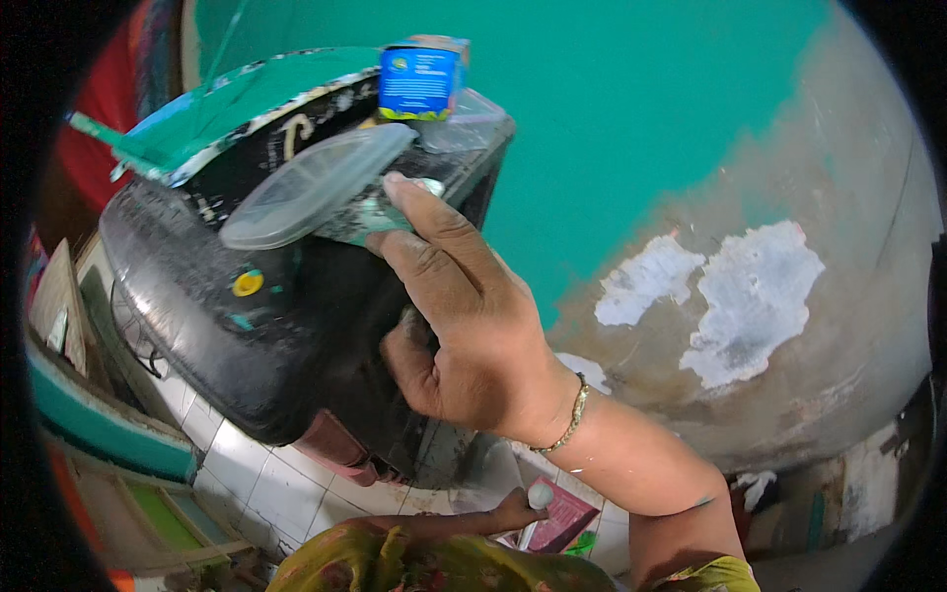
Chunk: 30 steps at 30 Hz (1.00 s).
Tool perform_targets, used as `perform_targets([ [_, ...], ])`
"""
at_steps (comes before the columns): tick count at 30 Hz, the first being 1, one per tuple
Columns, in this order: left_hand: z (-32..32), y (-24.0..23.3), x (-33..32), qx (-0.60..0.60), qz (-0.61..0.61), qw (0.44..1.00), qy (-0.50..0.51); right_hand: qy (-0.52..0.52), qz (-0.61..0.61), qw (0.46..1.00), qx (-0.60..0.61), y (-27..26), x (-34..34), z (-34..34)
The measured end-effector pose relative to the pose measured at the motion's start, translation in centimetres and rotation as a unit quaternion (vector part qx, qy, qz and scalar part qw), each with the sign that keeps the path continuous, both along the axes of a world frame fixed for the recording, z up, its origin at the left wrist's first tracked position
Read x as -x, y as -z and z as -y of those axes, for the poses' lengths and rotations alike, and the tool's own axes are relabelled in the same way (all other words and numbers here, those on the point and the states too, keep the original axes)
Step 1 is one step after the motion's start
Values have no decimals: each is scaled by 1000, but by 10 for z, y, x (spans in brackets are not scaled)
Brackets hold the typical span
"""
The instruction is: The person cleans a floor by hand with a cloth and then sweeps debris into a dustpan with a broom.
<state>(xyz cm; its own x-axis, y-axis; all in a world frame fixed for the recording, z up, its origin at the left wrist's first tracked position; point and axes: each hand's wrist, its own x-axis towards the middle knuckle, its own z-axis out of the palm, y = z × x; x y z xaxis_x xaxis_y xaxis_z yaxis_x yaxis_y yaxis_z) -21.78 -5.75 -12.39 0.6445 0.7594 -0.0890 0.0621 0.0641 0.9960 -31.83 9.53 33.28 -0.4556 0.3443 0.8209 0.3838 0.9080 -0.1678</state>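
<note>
My right hand [462, 296], with a bracelet at its wrist, reaches over the top of a black plastic cabinet [318, 340]. Its fingers are spread, and the thumb stands apart from them. The two foremost fingertips touch or hover over a teal-smeared item [370, 222], mostly covered by the hand. Left of the fingertips, a translucent plastic lid [318, 189] sits tilted. Low in the view, my left hand [516, 510] is at my front, holding a white round-ended object [540, 496]; the rest of that object is unclear.
Behind the lid lies a teal-smeared tray [259, 96]. A blue printed carton [418, 83] stands on the cabinet near the wall. A yellow cap [248, 283] lies on top. The wall [629, 111] is part teal, part bare with white patches [751, 303]. White tiles [266, 488] cover the floor.
</note>
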Motion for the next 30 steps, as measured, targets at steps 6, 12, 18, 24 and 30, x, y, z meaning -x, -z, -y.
perform_targets([
  [6, -12, -59, 28, 106, 19, 994, 19, 194, 25, 980, -27, 18, -102, 31],
  [12, -11, -29, 31, 102, -86, 989, 56, 568, 165, 705, 391, 161, -316, 152],
  [18, -6, -49, 44, 95, -59, 992, 52, 638, 326, 158, 680, 277, -457, 410],
  [24, 17, -49, 54, 126, -138, 982, -31, 537, 335, 72, 770, 324, -481, 558],
  [30, 29, -35, 57, 160, -139, 971, -110, 577, 263, 91, 768, 346, -495, 608],
])
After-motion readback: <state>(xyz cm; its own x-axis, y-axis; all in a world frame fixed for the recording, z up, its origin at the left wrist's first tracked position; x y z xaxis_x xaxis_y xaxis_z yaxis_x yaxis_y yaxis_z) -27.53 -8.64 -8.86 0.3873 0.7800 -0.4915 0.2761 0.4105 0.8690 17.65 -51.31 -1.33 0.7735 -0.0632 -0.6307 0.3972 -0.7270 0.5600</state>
